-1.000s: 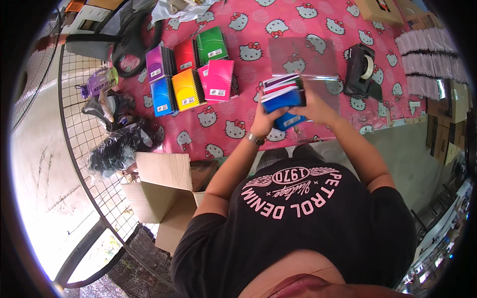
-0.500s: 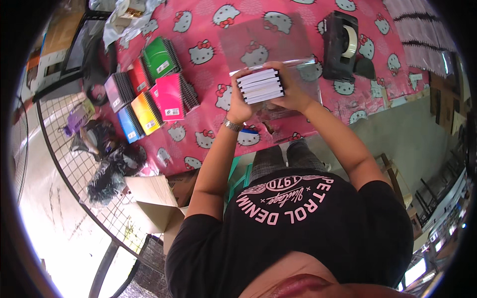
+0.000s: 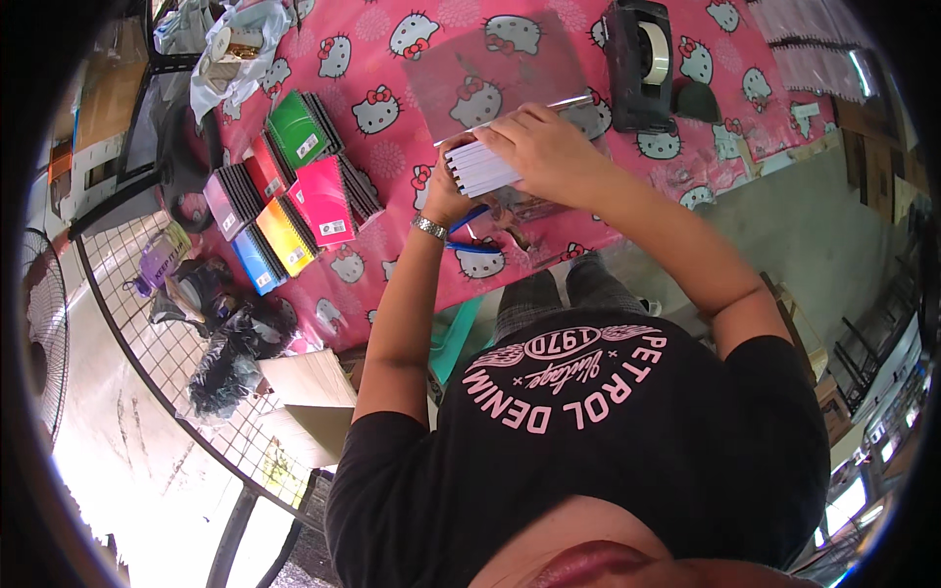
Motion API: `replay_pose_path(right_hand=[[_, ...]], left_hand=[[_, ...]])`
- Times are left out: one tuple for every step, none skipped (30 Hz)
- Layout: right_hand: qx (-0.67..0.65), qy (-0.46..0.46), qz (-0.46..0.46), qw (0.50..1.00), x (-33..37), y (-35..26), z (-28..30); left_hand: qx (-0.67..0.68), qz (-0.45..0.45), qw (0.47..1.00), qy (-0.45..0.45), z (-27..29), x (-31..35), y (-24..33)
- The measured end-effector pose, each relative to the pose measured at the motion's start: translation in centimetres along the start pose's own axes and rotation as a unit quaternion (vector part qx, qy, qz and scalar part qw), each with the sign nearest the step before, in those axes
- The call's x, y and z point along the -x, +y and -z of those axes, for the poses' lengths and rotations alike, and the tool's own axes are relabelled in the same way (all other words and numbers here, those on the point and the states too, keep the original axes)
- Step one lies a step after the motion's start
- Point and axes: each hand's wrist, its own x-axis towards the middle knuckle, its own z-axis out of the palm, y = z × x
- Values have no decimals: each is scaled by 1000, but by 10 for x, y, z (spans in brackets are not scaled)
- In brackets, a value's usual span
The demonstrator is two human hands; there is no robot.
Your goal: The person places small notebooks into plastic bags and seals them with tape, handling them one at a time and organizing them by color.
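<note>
My left hand (image 3: 447, 194) is closed around the left end of a stack of small spiral notebooks (image 3: 480, 171), their white page edges and black bindings facing me. The right hand (image 3: 544, 155) is wrapped over the stack's right part, hiding much of it; its fingertips reach the far side. Beneath and beyond the stack lies a clear plastic sheet or bag (image 3: 480, 83) on the table. A blue-handled tool (image 3: 472, 242) rests just below my left wrist, its working end not readable.
Piles of spiral notebooks in green (image 3: 297, 132), pink (image 3: 325, 201), yellow (image 3: 287, 237) and other colours stand at left. A black tape dispenser (image 3: 632, 73) is at far right on the pink patterned tablecloth (image 3: 382, 59). A cardboard box (image 3: 309, 382) sits below the table's left edge.
My right hand has moved from the stack's right side to over its top, covering more pages. The stack has tilted. More of the blue-handled tool shows, and the whole view has shifted slightly.
</note>
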Motion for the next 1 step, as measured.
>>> replay_pose_path(right_hand=[[31,-90,-25,995,-8,-1,4]], left_hand=[[34,52,998,-26,4,-3,0]])
